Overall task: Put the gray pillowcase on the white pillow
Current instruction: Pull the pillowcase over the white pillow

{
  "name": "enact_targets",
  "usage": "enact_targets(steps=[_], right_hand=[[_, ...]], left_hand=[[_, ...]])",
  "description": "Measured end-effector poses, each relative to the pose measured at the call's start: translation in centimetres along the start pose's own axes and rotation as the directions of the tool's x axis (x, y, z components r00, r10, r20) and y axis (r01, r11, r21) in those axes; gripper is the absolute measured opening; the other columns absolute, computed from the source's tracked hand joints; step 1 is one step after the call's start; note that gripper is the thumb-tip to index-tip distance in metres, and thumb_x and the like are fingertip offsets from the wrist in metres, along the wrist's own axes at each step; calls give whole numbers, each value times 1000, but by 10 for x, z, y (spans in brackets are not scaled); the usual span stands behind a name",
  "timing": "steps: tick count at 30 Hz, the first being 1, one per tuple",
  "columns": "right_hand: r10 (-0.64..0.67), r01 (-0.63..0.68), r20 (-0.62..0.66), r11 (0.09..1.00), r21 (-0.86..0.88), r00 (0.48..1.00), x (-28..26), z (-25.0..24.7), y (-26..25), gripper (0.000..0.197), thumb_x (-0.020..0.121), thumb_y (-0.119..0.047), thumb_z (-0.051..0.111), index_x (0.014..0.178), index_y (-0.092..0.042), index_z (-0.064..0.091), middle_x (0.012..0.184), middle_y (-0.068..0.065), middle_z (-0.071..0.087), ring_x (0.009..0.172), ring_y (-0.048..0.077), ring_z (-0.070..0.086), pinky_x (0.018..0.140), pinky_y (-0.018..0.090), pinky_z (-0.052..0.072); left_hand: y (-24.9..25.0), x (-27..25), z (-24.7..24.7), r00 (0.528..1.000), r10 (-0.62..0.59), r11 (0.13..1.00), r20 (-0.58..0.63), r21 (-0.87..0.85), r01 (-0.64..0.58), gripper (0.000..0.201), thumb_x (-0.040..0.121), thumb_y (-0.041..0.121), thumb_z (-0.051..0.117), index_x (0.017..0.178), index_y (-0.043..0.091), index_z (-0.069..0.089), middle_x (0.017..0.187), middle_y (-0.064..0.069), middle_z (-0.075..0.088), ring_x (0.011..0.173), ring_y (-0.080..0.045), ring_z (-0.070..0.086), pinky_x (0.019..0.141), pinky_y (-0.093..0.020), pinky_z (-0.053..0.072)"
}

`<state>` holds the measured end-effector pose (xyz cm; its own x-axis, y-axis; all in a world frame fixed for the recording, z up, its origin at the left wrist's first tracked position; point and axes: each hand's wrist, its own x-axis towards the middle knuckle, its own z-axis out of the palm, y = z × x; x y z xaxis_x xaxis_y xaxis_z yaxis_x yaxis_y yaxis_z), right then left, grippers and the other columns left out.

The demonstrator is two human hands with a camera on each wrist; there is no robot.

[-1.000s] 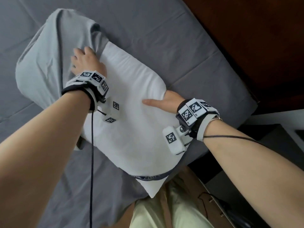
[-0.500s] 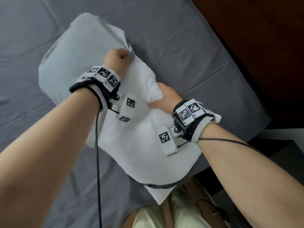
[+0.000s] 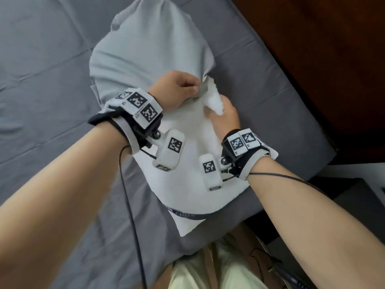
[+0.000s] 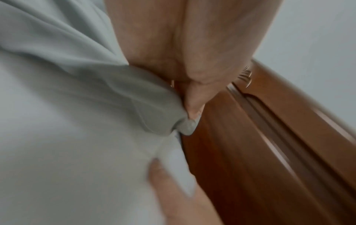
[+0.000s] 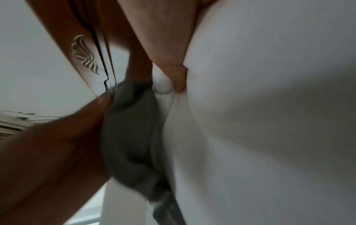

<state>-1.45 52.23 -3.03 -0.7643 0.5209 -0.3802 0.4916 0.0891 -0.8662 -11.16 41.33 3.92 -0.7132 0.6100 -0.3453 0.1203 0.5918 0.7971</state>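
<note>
The white pillow (image 3: 193, 163) lies on the bed with its far half inside the gray pillowcase (image 3: 145, 53). My left hand (image 3: 177, 88) pinches the pillowcase's open edge (image 4: 158, 115) at the middle of the pillow. Just to its right, my right hand (image 3: 223, 115) grips a bunched corner of the pillow (image 5: 163, 86) between thumb and fingers. In the right wrist view the gray pillowcase edge (image 5: 131, 129) hangs beside the white pillow (image 5: 260, 121). Both hands are close together, almost touching.
A dark gray sheet (image 3: 52, 69) covers the bed. A brown wooden headboard (image 3: 312, 49) runs along the right. A black cable (image 3: 129, 195) hangs from my left wrist. My legs in light trousers (image 3: 208, 272) are at the bed's near edge.
My left hand went from resting flat on the pillowcase to pinching its edge, and my right hand closed on the pillow corner. The pillow has swung so the cased end points away.
</note>
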Motion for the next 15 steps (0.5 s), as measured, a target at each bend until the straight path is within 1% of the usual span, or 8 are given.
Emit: enact_targets(steps=[2,4,6,8,9,12,13,15], right_hand=[[81,-81,-27,996,-25,996,4,-9,14,51,79,-35,67,126,-23,52,118,2,64,107,24,61,96,39,49],[156,-154,15,984,-94,988,6,-20,28,60,77,-42,71,128,-21,48,120,-1,62,108,20,60,97,34,48],[231,-214,129,967,-137,964,2,-35,39,67,69,-50,77,123,-23,49,115,-7,62,103,15,62,96,32,49],[308,-259,242,942,-213,920,-3,-52,51,86,56,-60,81,127,-24,46,119,-12,61,105,11,61,97,31,48],[340,-262,289,924,-279,895,-5,-62,58,95,56,-60,82,133,-24,41,122,-15,56,108,9,58,98,29,45],[409,-235,404,879,-415,818,-16,-86,74,104,66,-39,84,146,-17,20,123,-13,42,119,8,44,97,24,35],[414,-235,415,878,-417,810,-19,-92,80,110,64,-35,86,147,-18,17,126,-13,41,125,9,42,98,25,35],[354,-217,407,913,-346,842,-24,-91,88,116,60,-27,89,148,-21,14,134,-13,41,129,10,40,101,26,35]], left_hand=[[-15,-2,9,997,-33,987,-70,157,44,23,91,12,50,104,7,68,72,0,59,67,-12,49,61,-19,36],[-28,-5,20,994,-59,969,-95,233,80,25,92,16,50,110,11,67,88,-5,61,81,-14,50,68,-18,33],[-37,-8,31,989,-97,960,-111,250,122,26,93,17,49,113,15,65,101,-7,66,89,-19,56,75,-19,34],[-41,-8,41,984,-114,955,-135,257,146,28,92,18,48,115,17,64,107,-10,67,100,-26,59,78,-22,36],[-40,-7,43,982,-118,953,-145,262,153,28,92,18,48,116,17,63,109,-10,67,103,-27,60,79,-22,36],[-41,-5,48,981,-134,933,-144,316,173,31,89,20,52,119,20,61,109,-7,66,104,-28,59,85,-25,40],[-43,-5,49,981,-136,924,-139,338,176,34,85,22,55,119,23,60,110,-6,64,105,-28,58,92,-30,43],[-44,-4,52,980,-140,904,-141,386,185,43,78,26,62,120,27,56,115,-6,58,111,-29,54,99,-44,43]])
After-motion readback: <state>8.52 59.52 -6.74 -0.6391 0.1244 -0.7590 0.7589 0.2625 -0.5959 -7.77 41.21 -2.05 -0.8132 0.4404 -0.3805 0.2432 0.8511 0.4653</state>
